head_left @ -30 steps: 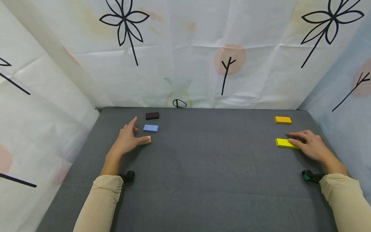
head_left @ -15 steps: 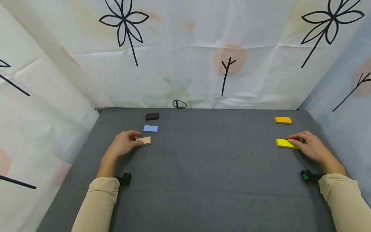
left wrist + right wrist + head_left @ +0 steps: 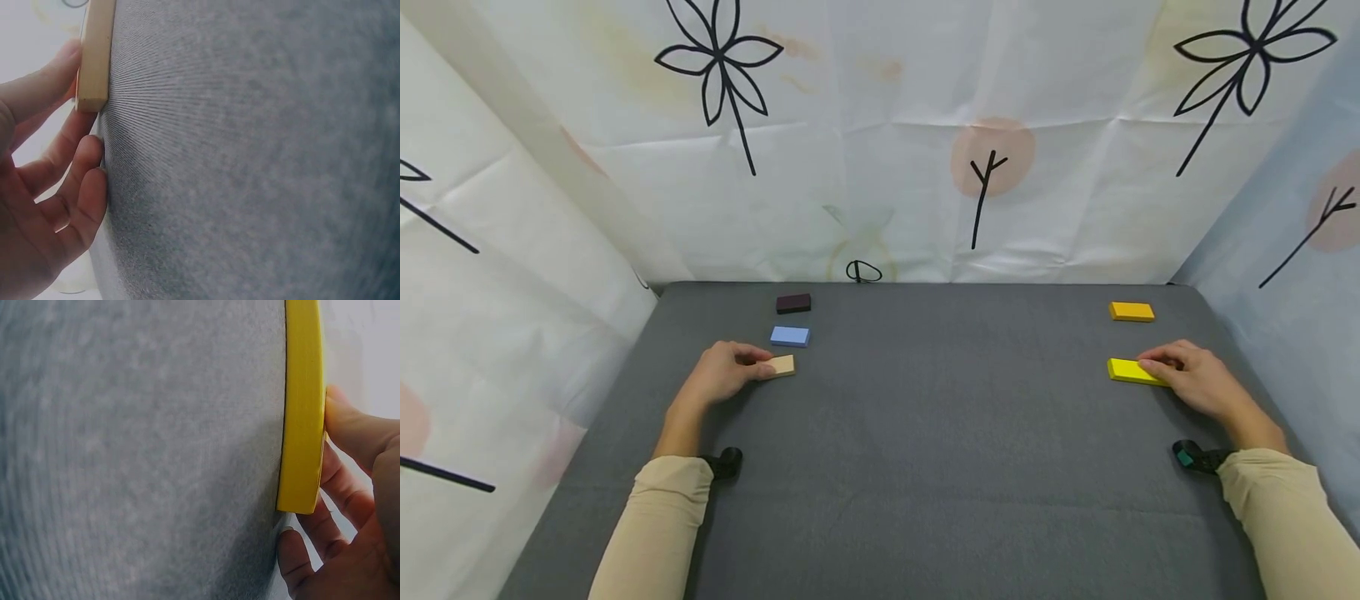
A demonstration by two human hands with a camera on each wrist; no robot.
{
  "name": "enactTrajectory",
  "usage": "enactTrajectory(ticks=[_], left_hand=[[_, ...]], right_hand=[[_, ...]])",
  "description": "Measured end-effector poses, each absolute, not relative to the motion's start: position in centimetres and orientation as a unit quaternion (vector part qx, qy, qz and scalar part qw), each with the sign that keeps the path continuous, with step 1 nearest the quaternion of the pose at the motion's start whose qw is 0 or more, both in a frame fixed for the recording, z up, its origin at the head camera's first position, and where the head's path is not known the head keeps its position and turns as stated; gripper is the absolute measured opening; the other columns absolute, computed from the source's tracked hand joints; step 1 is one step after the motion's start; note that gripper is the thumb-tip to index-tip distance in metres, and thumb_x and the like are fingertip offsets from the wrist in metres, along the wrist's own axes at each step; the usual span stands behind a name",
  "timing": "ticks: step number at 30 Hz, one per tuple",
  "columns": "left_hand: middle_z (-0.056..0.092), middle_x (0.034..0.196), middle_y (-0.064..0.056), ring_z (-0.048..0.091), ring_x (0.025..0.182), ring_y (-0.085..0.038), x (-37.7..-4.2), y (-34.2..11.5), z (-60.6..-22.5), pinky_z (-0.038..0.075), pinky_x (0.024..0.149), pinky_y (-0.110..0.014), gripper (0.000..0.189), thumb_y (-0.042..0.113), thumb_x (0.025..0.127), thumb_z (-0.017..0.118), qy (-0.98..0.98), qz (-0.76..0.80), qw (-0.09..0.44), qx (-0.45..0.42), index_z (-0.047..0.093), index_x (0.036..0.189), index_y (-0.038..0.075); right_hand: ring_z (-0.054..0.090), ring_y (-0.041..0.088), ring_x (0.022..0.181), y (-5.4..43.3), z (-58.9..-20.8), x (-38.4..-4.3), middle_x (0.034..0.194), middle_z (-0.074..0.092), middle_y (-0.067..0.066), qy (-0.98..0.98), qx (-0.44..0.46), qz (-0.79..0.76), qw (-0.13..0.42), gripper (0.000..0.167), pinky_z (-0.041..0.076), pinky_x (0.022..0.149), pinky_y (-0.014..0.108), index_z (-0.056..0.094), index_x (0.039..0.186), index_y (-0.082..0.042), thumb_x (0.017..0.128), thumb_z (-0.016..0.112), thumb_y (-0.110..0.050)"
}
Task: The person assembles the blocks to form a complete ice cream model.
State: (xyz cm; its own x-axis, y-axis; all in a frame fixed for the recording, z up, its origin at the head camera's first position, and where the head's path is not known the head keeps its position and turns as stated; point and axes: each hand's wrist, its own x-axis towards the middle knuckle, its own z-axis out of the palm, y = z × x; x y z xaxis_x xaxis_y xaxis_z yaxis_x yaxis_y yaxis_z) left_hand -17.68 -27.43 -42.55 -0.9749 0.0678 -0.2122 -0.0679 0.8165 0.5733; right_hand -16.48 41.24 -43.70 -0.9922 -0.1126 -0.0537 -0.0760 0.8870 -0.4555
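My left hand point(image 3: 724, 372) pinches a small beige wooden block point(image 3: 784, 365) between thumb and fingers, at the left of the grey table. In the left wrist view the thumb lies on one face of that wooden block point(image 3: 95, 62), and its underside is at the cloth. On the right, my right hand point(image 3: 1198, 379) pinches a longer yellow block point(image 3: 1131, 371) by its right part. The right wrist view has the yellow block point(image 3: 303, 412) lying along the cloth, the thumb on its upper face and the other fingers partly hidden behind it.
Just beyond the beige block lies a blue block point(image 3: 790, 337), and behind that a dark brown block point(image 3: 793, 304). An orange-yellow block point(image 3: 1132, 312) lies beyond the yellow one. White printed cloth point(image 3: 880, 167) hangs along the table's back and both sides.
My left fingers, raised earlier, have come down and closed on the beige block, which has slid slightly right. The yellow block has slid slightly left with my right hand.
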Motion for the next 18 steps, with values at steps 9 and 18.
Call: enactTrajectory(ticks=[9, 18], left_hand=[[0.074, 0.118, -0.014, 0.064, 0.111, -0.031, -17.5, -27.0, -42.7, 0.051, 0.094, -0.048, 0.034, 0.034, 0.096, 0.072, 0.945, 0.306, 0.113, -0.007, 0.076, 0.121, 0.011], [0.07, 0.127, -0.016, 0.058, 0.123, -0.036, -18.5, -25.9, -42.9, 0.049, 0.101, -0.05, 0.036, 0.035, 0.09, 0.08, 0.917, 0.367, 0.134, -0.077, 0.078, 0.118, 0.013]], right_hand=[[0.05, 0.022, 0.088, 40.0, -43.5, -17.0, 0.11, 0.063, 0.021, 0.971, -0.044, -0.227, 0.067, 0.046, 0.037, 0.069, 0.028, 0.068, 0.122, 0.005, 0.107, 0.055, -0.037], [0.05, 0.025, 0.091, 38.8, -43.7, -17.2, 0.112, 0.062, 0.022, 0.967, -0.055, -0.239, 0.064, 0.044, 0.038, 0.071, 0.029, 0.068, 0.123, 0.003, 0.106, 0.055, -0.036]])
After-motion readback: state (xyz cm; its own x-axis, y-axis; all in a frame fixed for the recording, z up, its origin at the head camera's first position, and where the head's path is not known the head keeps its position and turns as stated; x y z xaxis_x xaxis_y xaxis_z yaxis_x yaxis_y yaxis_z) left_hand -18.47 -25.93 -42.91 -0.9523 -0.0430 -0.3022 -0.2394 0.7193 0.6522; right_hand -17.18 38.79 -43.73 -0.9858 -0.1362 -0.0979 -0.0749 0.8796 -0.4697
